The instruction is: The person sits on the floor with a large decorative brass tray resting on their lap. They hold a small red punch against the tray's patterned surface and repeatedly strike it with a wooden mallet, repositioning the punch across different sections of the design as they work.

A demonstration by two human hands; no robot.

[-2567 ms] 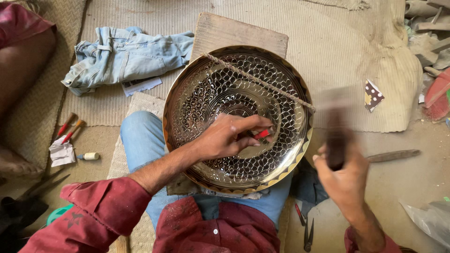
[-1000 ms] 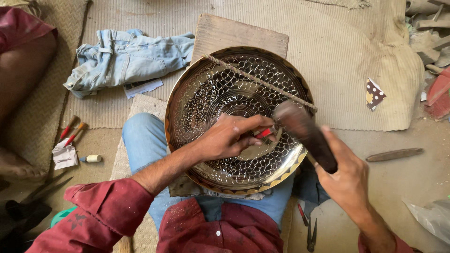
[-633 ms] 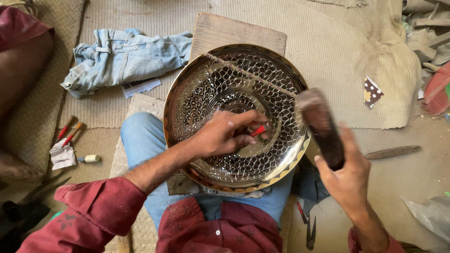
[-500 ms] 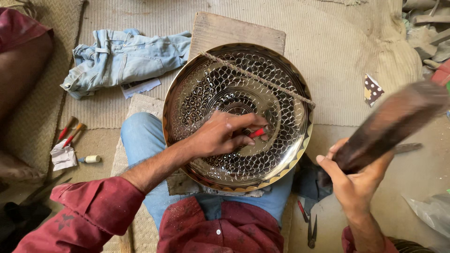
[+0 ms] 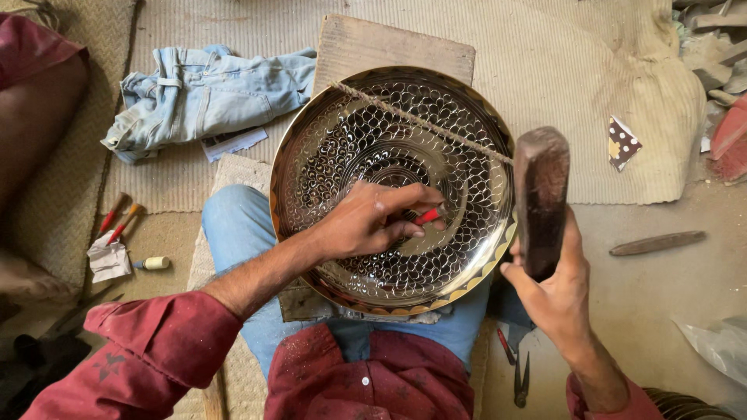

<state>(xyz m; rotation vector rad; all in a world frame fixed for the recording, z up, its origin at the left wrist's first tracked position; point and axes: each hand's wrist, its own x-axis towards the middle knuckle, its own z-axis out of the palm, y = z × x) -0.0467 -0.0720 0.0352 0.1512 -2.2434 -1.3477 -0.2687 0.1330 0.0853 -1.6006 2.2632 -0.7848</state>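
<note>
Nearest, at the bottom edge: red shirt [image 5: 366, 381] and red sleeves, blue-jeaned knees beneath a large round engraved metal plate [image 5: 342, 140] propped on the lap. Just right of the knees, on the floor, small pliers [image 5: 520, 373] with dark handles. Left hand [image 5: 366, 222] resting on the plate's lower middle, fingers [image 5: 408, 194] pinched narrow around a small red-handled punch [image 5: 426, 216], tip seemingly pressed to the patterned surface, though hidden by the thumb. Right hand [image 5: 556, 292] raised just off the plate's right rim, fingers wrapped tight around a dark wooden mallet [image 5: 541, 198], head up and clear of the metal. Across the plate's upper half, a taut cord [image 5: 420, 120] running diagonally. Behind the plate, a wooden board [image 5: 389, 47] on a woven mat [image 5: 545, 70]. Farther left, crumpled denim cloth [image 5: 206, 89], red-handled tools [image 5: 117, 218] and a small cylinder [image 5: 154, 264] on the floor. At right, a slim wooden stick [image 5: 657, 243] lying well apart.
</note>
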